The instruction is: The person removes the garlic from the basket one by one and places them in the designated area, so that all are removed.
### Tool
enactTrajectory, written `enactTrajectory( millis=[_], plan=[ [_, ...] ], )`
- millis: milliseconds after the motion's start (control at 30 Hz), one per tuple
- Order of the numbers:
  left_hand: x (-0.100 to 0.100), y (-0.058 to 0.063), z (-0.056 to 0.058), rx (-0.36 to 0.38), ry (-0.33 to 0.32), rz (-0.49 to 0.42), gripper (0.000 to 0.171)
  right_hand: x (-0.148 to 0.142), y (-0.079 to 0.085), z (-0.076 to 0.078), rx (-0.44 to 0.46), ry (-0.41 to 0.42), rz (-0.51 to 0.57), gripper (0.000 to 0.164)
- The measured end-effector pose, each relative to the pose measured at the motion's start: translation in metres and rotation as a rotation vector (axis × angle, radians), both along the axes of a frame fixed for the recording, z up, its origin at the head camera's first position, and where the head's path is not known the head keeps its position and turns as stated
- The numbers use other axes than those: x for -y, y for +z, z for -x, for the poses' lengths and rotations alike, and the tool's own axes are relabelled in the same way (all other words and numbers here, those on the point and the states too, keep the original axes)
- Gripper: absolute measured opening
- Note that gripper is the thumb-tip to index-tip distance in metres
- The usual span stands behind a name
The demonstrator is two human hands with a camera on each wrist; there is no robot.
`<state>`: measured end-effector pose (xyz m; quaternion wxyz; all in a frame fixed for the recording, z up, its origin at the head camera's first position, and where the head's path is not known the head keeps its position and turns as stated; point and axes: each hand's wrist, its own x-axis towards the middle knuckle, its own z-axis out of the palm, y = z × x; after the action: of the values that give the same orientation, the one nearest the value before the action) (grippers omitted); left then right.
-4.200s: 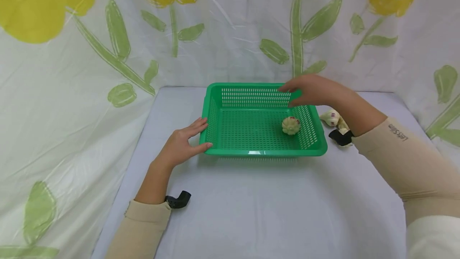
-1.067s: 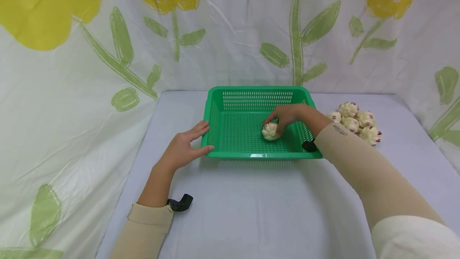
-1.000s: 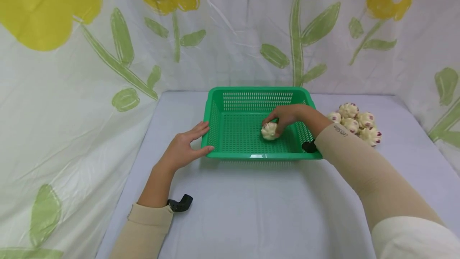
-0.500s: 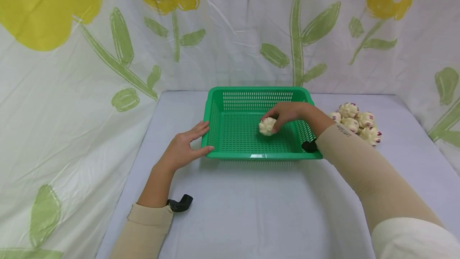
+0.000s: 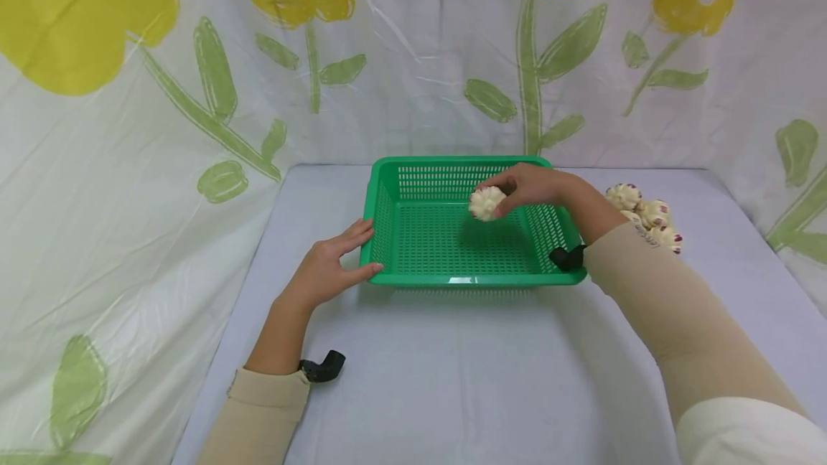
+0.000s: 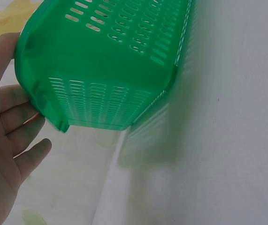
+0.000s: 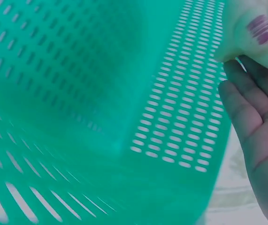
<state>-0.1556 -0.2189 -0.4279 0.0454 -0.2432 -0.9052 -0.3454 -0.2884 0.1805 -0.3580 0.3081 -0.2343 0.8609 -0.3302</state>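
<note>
My right hand holds a cream garlic bulb with purple marks above the floor of a green plastic basket. Thumb and fingers pinch its right side. A shadow falls on the basket floor below. In the right wrist view, part of the garlic bulb shows at the top right, by the fingers. My left hand rests at the basket's left rim, its fingers extended and its thumb over the front corner. The left wrist view shows these fingers against the rim's outer side.
Several more garlic bulbs lie in a pile on the white table, right of the basket and partly behind my right forearm. A white curtain with painted yellow flowers hangs behind the table.
The garlic bulb lay at the basket's right side with my right hand loose above it. The hand gripped it, moved it left, then raised it. My left hand stays at the rim.
</note>
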Motion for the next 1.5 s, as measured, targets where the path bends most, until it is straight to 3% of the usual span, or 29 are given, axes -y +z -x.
enactTrajectory(
  millis=[200,467,767,933,1133,1333,1500],
  plan=[
    [0.0,0.001,-0.002,0.014,-0.002,-0.006,0.071,-0.015,0.019,-0.002,0.015,-0.059,0.087,0.061],
    [-0.001,-0.001,-0.001,0.01,-0.009,-0.02,0.07,-0.048,0.044,-0.016,-0.111,-0.15,0.1,0.057],
    [-0.002,0.001,-0.001,-0.011,-0.016,-0.015,0.07,-0.104,0.048,-0.039,-0.27,-0.273,0.02,0.058],
    [-0.001,0.001,0.0,0.001,-0.01,-0.011,0.07,-0.141,0.04,-0.059,-0.302,-0.411,0.006,0.062],
    [0.0,0.002,-0.001,0.017,-0.002,-0.011,0.07,-0.189,0.016,-0.084,-0.328,-0.567,0.003,0.062],
    [0.002,0.003,-0.002,0.024,0.009,-0.009,0.071,-0.223,-0.01,-0.104,-0.263,-0.744,0.014,0.069],
    [0.002,0.002,-0.001,0.035,0.022,-0.001,0.071,-0.244,-0.031,-0.112,-0.212,-0.891,0.066,0.074]
  ],
)
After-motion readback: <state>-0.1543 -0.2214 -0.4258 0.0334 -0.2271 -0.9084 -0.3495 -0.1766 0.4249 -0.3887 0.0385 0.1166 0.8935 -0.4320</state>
